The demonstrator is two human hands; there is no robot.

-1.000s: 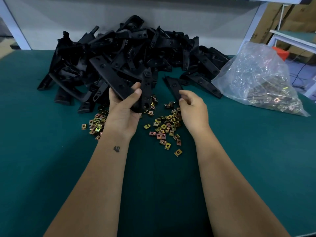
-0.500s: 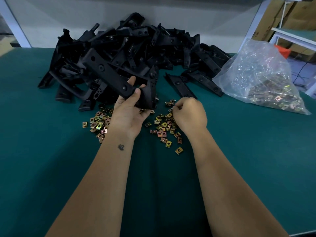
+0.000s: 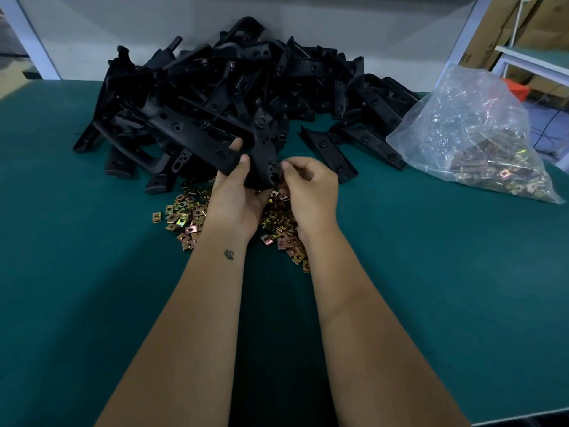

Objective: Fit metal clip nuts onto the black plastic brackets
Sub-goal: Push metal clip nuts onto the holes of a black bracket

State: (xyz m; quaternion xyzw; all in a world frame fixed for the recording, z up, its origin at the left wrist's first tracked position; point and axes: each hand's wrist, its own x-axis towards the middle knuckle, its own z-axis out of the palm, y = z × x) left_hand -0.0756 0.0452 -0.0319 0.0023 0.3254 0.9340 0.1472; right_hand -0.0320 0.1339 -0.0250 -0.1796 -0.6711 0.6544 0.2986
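Left hand (image 3: 235, 198) grips a long black plastic bracket (image 3: 215, 143), raised above loose brass-coloured metal clip nuts (image 3: 184, 215) on the green table mat (image 3: 431, 272). Right hand (image 3: 311, 192), fingers curled, pinches at the bracket's near end; any nut held is hidden. Heaped black brackets (image 3: 246, 81) lie behind.

The light is dim and soft, brightest on the pale wall (image 3: 154, 29) behind the heap of brackets (image 3: 234, 97), whose black surfaces merge with little detail. A dark shadow lies on the tabletop (image 3: 92, 288) between the forearms. The plastic bag (image 3: 474, 131) right of the heap shows small glints, and straight lines bow toward the edges.
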